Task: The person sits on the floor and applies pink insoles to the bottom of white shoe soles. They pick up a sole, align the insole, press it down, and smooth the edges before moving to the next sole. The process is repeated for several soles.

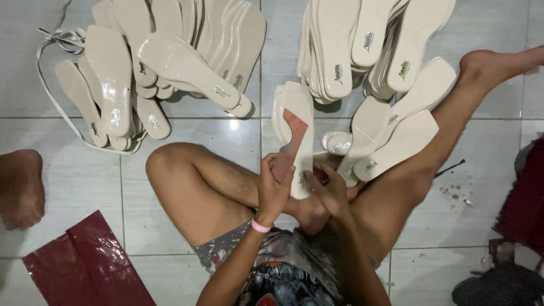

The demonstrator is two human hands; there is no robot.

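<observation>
The person sat on the pale tiled floor (187, 127) with legs crossed. Both hands met in the middle, just above the lap. The left hand (273, 184) had its fingers wrapped around a cream shoe insole (300, 133), holding it up on its edge. A reddish-brown patch showed on the side of this insole that faced left. The right hand (330, 190) touched the lower end of the same insole, with its fingers bent against it. I could not tell if that hand gripped it tight or only pressed on it. A pink wristband (260, 226) sat on the left wrist.

More insoles of the same cream colour lay all around. A big pile (187, 51) lay at the top left, with many soles leaning on each other. A white cord (54, 90) curled around the left side of that pile. Another pile (368, 39) lay at the top right, and a few more soles (391, 144) rested beside the person's right leg, near the held insole.

A dark red plastic bag (85, 263) lay on the floor at the bottom left. Another person's bare foot (20, 187) rested at the left edge, well apart from the hands. A dark red cloth (524, 192) lay at the right edge.
</observation>
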